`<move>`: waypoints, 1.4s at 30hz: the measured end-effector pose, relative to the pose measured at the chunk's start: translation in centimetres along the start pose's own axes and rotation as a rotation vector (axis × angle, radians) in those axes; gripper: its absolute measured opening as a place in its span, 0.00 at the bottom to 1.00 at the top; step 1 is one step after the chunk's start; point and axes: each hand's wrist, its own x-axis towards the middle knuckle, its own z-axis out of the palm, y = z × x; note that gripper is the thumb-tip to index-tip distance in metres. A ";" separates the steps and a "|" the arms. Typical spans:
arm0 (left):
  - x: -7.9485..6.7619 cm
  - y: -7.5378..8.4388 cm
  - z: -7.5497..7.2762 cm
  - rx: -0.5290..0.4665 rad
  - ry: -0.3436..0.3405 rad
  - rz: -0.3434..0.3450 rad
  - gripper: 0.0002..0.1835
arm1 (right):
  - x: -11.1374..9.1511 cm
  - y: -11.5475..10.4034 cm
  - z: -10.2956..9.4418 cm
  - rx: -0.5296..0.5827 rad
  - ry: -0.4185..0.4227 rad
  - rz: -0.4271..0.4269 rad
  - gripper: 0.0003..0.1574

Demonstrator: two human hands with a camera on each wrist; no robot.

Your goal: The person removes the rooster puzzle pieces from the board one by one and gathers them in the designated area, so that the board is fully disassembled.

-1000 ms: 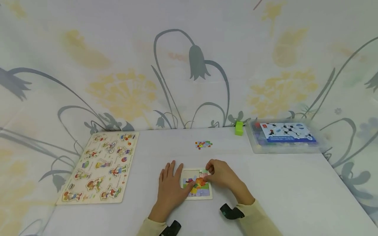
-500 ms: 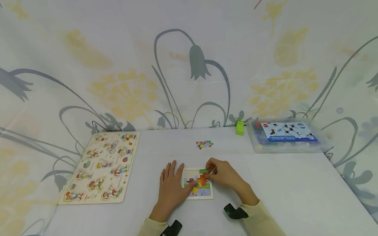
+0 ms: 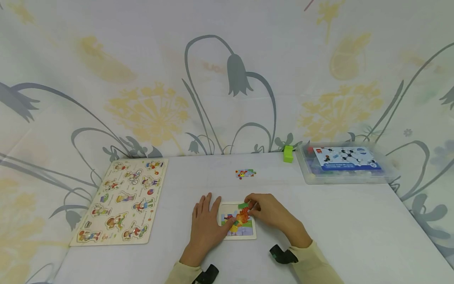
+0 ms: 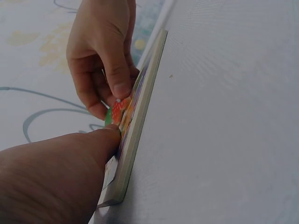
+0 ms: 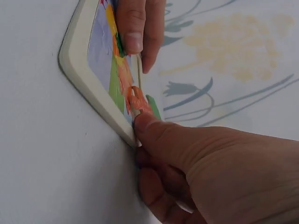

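**Both hands on small jigsaw tray, near desk edge**

Left hand (image 3: 205, 225) lies flat, fingers straight, on the desk with its thumb pressing the puzzle tray (image 3: 237, 236), likely to stop it sliding. Right hand (image 3: 268, 211) pinches a green-and-orange puzzle piece (image 3: 243, 206) at the tray's far right corner, tilted, edge down into the frame. Tray sits at the middle of the near desk edge. Loose piece (image 3: 245, 173) lies mid-desk; peg puzzle board (image 3: 120, 201) at left edge, green block (image 3: 288, 154) and plastic box (image 3: 342, 162) at far right corner. Versus half a second ago: piece is more tilted, right-hand fingers have shifted slightly left; left hand unchanged.
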 end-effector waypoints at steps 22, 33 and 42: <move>0.6 -2.2 -1.1 -0.030 -0.267 0.261 0.58 | 5.7 6.6 -4.1 0.082 0.235 0.291 0.21; 0.7 -2.2 -2.3 -0.099 -0.335 0.254 0.66 | 5.6 6.4 -3.6 0.130 0.261 0.318 0.27; 0.6 -2.2 -2.9 -0.101 -0.357 0.249 0.64 | 3.4 2.7 -0.8 0.184 0.297 0.274 0.22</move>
